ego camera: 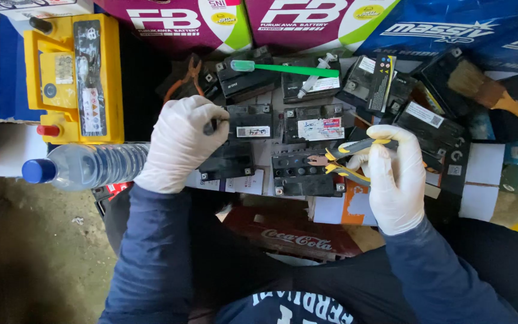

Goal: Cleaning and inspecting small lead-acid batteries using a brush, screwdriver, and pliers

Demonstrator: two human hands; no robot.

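Both my hands wear white gloves. My left hand (181,143) grips the left end of a small black battery (248,122) with a white label. My right hand (394,177) holds pliers with yellow and grey handles (346,159), their jaws pointing left over another small black battery (304,171). Several more small black batteries (313,123) lie packed together between and behind my hands.
A large yellow battery (76,78) stands at the back left, a clear plastic bottle with a blue cap (85,165) lying in front of it. A green-handled tool (283,69), a syringe (316,75), orange pliers (187,81) and a wooden brush (490,90) lie around. Cardboard boxes line the back.
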